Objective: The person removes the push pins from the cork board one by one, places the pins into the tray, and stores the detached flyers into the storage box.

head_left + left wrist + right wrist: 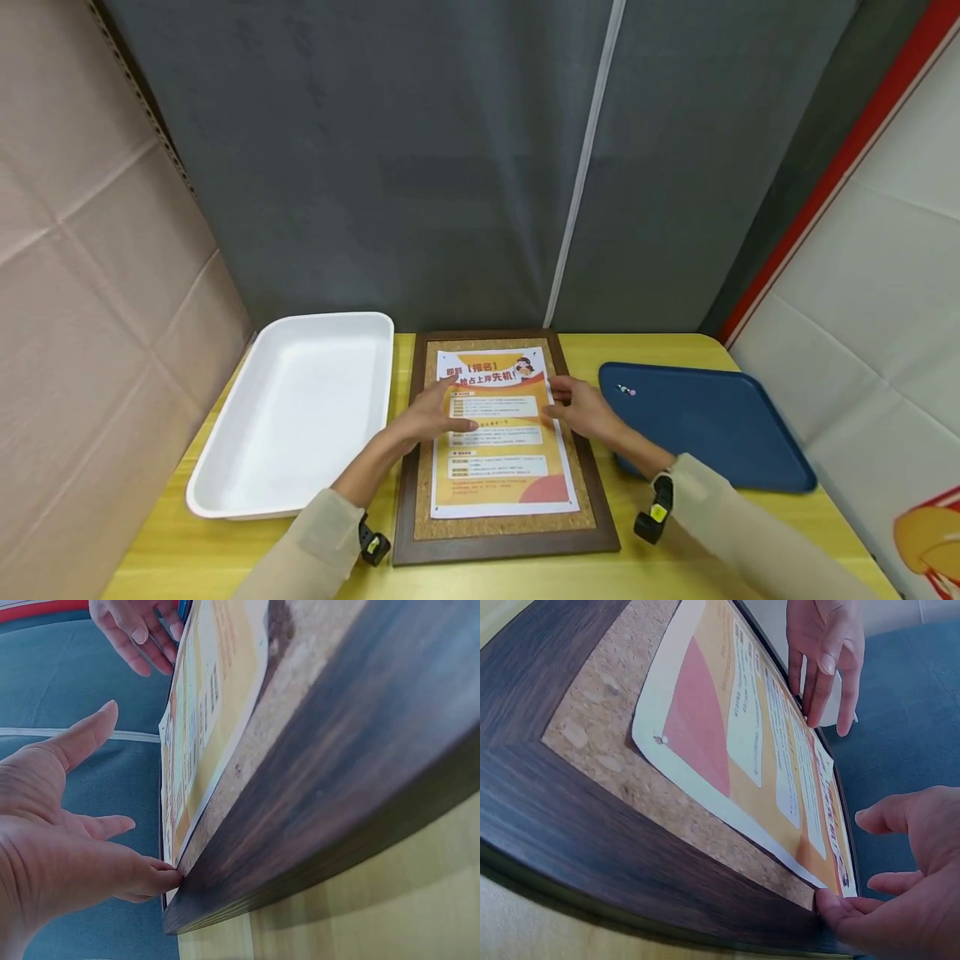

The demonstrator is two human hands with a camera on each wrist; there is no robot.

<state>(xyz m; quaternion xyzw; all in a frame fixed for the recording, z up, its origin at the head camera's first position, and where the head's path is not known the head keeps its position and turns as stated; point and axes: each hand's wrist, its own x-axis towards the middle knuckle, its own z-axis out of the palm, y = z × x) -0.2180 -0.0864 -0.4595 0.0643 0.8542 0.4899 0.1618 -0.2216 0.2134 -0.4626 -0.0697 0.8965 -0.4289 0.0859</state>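
Note:
A printed yellow-and-white poster [498,458] lies on a cork board [517,525] with a dark wooden frame [506,547]. My left hand [427,415] is at the poster's left edge, its thumb extended over the sheet. In the left wrist view its lower fingertips [166,879] touch where paper meets cork. Across from it, my right hand [585,408] is at the right edge; its lower fingertips [832,904] rest near the frame and paper edge in the right wrist view. Neither hand grips anything. A small hole-like mark [660,739] shows at one poster corner.
To the left stands a white tray [300,417]. A dark blue tray [712,425] is on the right, with a few small coloured pieces [626,390] too tiny to identify. The yellow wood-grain table [165,533] meets a grey curtain [412,167] at the back.

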